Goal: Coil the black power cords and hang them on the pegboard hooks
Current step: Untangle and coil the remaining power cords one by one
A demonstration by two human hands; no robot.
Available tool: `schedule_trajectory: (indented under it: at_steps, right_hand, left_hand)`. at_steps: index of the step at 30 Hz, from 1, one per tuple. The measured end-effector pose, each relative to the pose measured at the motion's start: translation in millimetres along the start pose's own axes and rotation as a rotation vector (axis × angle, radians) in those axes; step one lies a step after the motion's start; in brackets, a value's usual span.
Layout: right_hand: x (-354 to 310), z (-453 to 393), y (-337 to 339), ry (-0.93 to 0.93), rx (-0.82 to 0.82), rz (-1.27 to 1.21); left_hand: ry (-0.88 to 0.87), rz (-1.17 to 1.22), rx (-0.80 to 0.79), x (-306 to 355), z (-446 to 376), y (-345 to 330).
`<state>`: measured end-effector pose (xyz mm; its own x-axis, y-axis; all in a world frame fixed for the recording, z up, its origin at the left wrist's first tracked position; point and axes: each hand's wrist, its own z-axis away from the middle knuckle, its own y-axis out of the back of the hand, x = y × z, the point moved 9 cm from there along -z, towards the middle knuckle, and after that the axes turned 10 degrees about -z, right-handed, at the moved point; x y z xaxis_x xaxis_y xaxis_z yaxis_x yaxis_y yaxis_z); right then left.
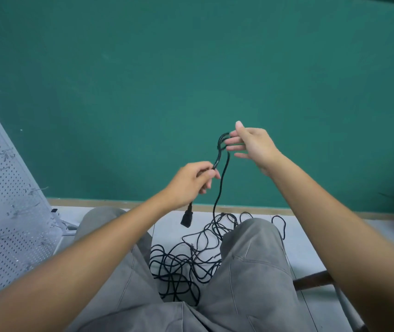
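**Black cord looped between 2 hands above a tangle on the floor**

Black and thin, the cord (219,190) rises from the tangle (186,257) on the pale floor (311,240), which lies between the person's knees in grey trousers (251,271). From the tangle 1 strand climbs straight up to the right hand (251,144), which is raised above and a little right of the tangle. That hand's fingers (235,141) are spread and nearly straight, and a few small loops of cord hang over their tips; the thumb points up, clear of the cord.

From those loops the cord drops to the left hand (191,180), lower and just left of the rising strand. Its thumb and fingers pinch the cord, and the short end passes under the hand and hangs free, ending in a plug (187,219) that dangles above the tangle's left edge, not touching the floor.

Far left of the tangle a grey pegboard (7,200) leans at a tilt, with thin hooks (4,155) on its face. Behind the tangle stands a green wall (191,68) with a brown skirting strip at its foot.
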<state>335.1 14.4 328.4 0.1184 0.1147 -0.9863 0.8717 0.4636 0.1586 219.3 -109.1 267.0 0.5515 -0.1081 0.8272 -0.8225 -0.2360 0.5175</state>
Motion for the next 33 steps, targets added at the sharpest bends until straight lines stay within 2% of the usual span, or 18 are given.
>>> schedule_trajectory:
  at_steps: [2, 3, 5, 7, 11, 17, 20, 23, 26, 29, 31, 33]
  right_hand:
    - [-2.4, 6.2, 5.8, 0.118, 0.046, 0.067]
    - [-6.0, 10.4, 2.2, 0.195, 0.019, 0.1]
    - [-9.8, 20.1, -17.2, 0.321, -0.116, 0.224]
    - [-5.7, 31.3, -35.1, 0.361, -0.215, 0.33]
    - [-1.4, 47.4, -46.0, 0.318, -0.239, 0.283]
    - [-10.8, 59.7, -35.9, 0.317, -0.02, 0.328]
    - [-12.9, 63.0, -23.9, 0.294, 0.084, 0.206]
    - [-9.6, 69.1, -21.6, 0.263, 0.082, 0.087]
    - [-0.6, 78.5, -32.4, 0.207, 0.047, -0.015]
    - [11.9, 87.4, -45.5, 0.157, 0.046, -0.109]
    - [19.4, 93.5, -55.5, 0.139, 0.036, -0.116]
    - [27.3, 99.1, -67.1, 0.119, 0.01, -0.094]
  left_hand:
    - [-0.016, -0.048, 0.039, 6.0, -0.1, 18.6]
    - [-0.027, -0.072, 0.045, 9.7, -0.3, 25.1]
    - [-0.045, -0.09, 0.045, 17.1, 0.3, 34.6]
    - [-0.039, -0.057, 0.048, 23.2, 1.1, 41.7]
    - [-0.002, 0.063, 0.071, 25.4, 1.0, 55.2]
    - [0.015, 0.197, 0.123, 22.1, 6.7, 60.3]
    - [0.027, 0.107, 0.102, 8.0, 17.1, 55.1]
    - [0.077, 0.058, 0.059, -13.3, 32.1, 43.5]
    - [0.117, 0.24, 0.05, -24.6, 44.8, 29.7]
    - [0.162, 0.456, 0.109, -32.7, 58.3, 19.1]
    - [0.206, 0.614, 0.159, -43.5, 69.4, 12.4]
    - [0.246, 0.655, 0.204, -55.7, 82.5, 7.3]
